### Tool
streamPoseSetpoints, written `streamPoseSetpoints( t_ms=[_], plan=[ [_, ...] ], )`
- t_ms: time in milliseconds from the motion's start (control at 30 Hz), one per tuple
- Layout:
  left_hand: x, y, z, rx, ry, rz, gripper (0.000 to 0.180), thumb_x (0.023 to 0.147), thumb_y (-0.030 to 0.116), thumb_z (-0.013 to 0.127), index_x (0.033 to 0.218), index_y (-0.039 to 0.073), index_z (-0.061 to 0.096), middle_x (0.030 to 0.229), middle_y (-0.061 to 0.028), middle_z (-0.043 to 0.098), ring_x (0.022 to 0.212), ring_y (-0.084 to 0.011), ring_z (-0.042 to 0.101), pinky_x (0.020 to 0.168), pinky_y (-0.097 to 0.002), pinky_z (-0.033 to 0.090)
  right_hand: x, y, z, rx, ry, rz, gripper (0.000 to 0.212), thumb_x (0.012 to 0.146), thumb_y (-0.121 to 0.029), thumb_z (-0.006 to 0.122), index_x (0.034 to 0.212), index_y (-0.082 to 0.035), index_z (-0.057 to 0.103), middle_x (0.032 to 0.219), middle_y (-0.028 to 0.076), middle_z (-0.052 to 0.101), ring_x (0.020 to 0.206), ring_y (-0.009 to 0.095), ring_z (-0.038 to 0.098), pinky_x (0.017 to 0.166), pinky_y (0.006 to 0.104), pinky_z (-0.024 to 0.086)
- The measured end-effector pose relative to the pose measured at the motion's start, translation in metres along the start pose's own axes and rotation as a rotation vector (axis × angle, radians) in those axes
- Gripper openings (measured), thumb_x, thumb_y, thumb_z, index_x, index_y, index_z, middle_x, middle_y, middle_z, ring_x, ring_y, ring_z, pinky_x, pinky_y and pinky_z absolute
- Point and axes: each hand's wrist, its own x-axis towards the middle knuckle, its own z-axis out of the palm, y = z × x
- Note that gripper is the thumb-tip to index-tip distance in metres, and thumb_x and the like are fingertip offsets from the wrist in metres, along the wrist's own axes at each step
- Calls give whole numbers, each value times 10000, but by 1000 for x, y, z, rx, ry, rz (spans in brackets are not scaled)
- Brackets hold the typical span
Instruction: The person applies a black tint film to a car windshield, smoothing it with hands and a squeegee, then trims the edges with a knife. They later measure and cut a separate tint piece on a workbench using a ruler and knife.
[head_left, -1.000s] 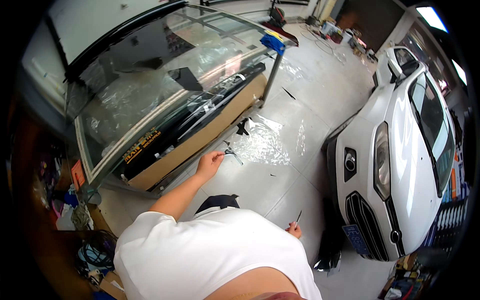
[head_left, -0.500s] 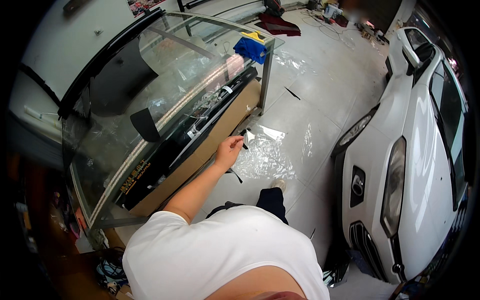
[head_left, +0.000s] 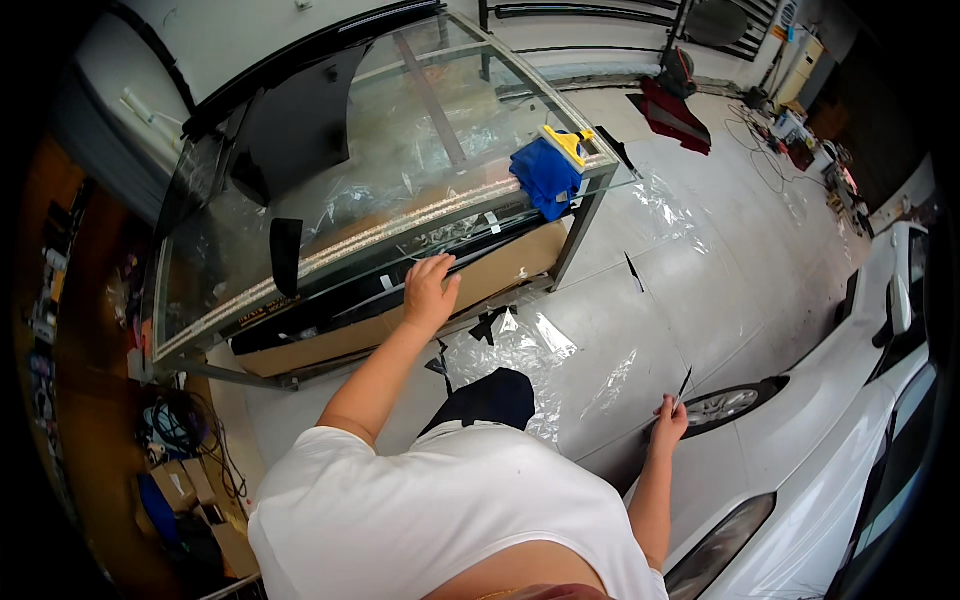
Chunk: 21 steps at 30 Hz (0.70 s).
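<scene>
A workshop with a pale tiled floor (head_left: 740, 270) spreads across the frame, a light wall along its top. Right of centre is one slender knife (head_left: 684, 387), its dark tip pointing up and to the right; the right hand (head_left: 668, 425) pinches its handle between thumb and fingers, just beside the car's front wheel in this view. Handling it well, I judge, calls for a firm hold low on the handle, the point turned outward from paintwork and leg, and a slow swing of the arm. The left hand (head_left: 430, 292), left of centre, has its fingers loosely spread with nothing visible in them; it overlaps one long cardboard box (head_left: 500, 272), and I cannot tell whether it touches anything. Such a free hand is best held well apart from the blade. Behind it, one glass-topped table (head_left: 585, 230) fills the upper left, bearing two clear pieces of dark film: a large sheet (head_left: 300, 120) and a small piece (head_left: 286, 255) at the near edge. On its right corner sit one blue cloth (head_left: 545, 178) and one yellow squeegee (head_left: 568, 145). Below centre, clear plastic film (head_left: 520, 345) lies crumpled, with at least three dark scraps (head_left: 634, 272) about the floor. One white car (head_left: 780, 480) occupies the lower right, one wheel (head_left: 722, 405) showing.
</scene>
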Motion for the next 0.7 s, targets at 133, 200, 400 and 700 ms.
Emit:
streamPoseSetpoints(
  t_ms=[133, 200, 400, 700],
  plan=[
    [49, -14, 20, 128, -14, -92, 275, 807, 177, 630, 1045, 42, 651, 1103, -116, 620, 1071, -314, 533, 924, -414, 397, 81, -69, 74, 100, -133, -3, 205, 910, -221, 585, 929, -25, 641, 635, -33, 514, 588, 36, 426, 534, 202, 298],
    [78, -22, 37, 231, -12, -109, 294, 817, 195, 628, 1058, 29, 645, 1109, -121, 617, 1094, -313, 519, 948, -429, 379, 116, -90, 94, 40, -222, -33, 205, 907, -214, 590, 933, -18, 642, 637, -35, 513, 603, 34, 428, 541, 201, 300],
    [185, -49, 107, 509, -73, -237, 358, 854, 250, 580, 1127, 20, 608, 1224, -141, 549, 1204, -308, 435, 1017, -446, 319, 290, -51, 47, -92, -80, -194, 165, 901, -167, 592, 884, -10, 640, 644, -27, 512, 604, 50, 446, 557, 213, 346],
    [287, -74, 166, 509, -358, -791, 334, 829, 275, 565, 947, -21, 665, 1096, -262, 579, 1048, -377, 555, 933, -432, 409, 365, 46, -96, -415, 567, 128, 287, 833, -232, 612, 766, 45, 580, 593, 71, 544, 547, 150, 490, 515, 310, 404]
  ],
)
